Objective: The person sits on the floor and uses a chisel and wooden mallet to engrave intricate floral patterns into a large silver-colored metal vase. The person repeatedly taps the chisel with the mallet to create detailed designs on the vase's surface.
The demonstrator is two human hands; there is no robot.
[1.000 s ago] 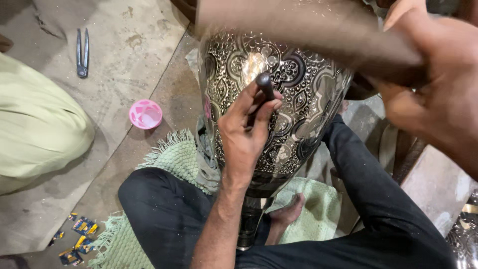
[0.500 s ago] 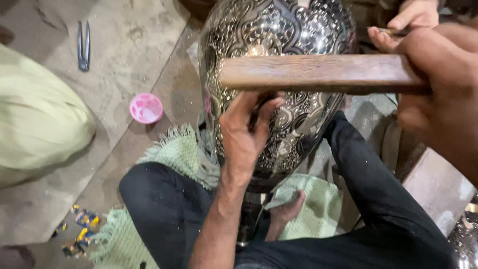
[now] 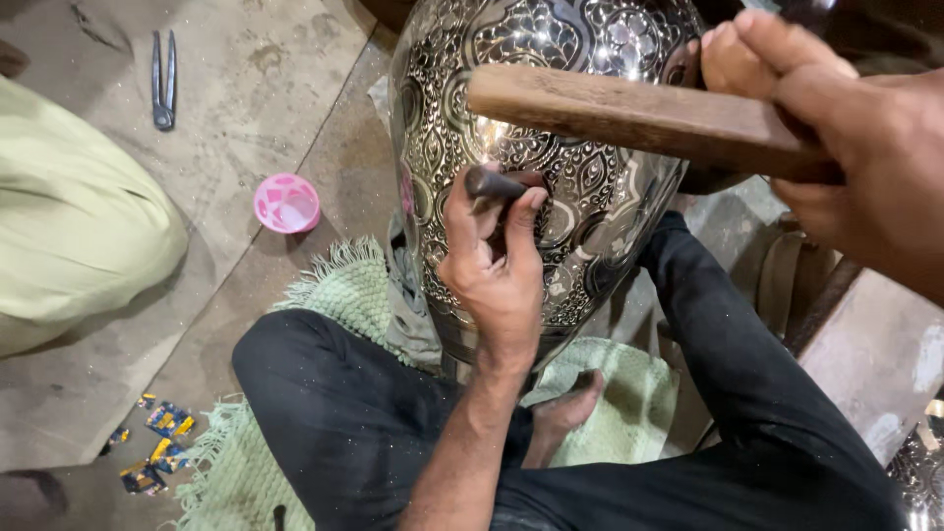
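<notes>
A large silver metal vase (image 3: 600, 59) with dense engraved floral patterns stands between my legs in black trousers. My left hand (image 3: 492, 265) is shut on a small dark chisel (image 3: 492, 183) whose tip presses against the vase's side. My right hand (image 3: 855, 147) grips a wooden mallet (image 3: 639, 113), held crosswise just above the chisel's head and in front of the vase. My bare foot (image 3: 565, 413) rests on the green mat under the vase.
A fringed green mat (image 3: 324, 295) lies under me on the bare floor. A small pink plastic cup (image 3: 286, 203) sits to the left, metal pliers (image 3: 162, 79) farther back. Another person's pale green garment (image 3: 69, 246) fills the left edge. Small colourful wrappers (image 3: 157, 442) lie bottom left.
The wooden mallet has come down from the upper part of the view towards the chisel head. My left hand stays against the vase with the chisel.
</notes>
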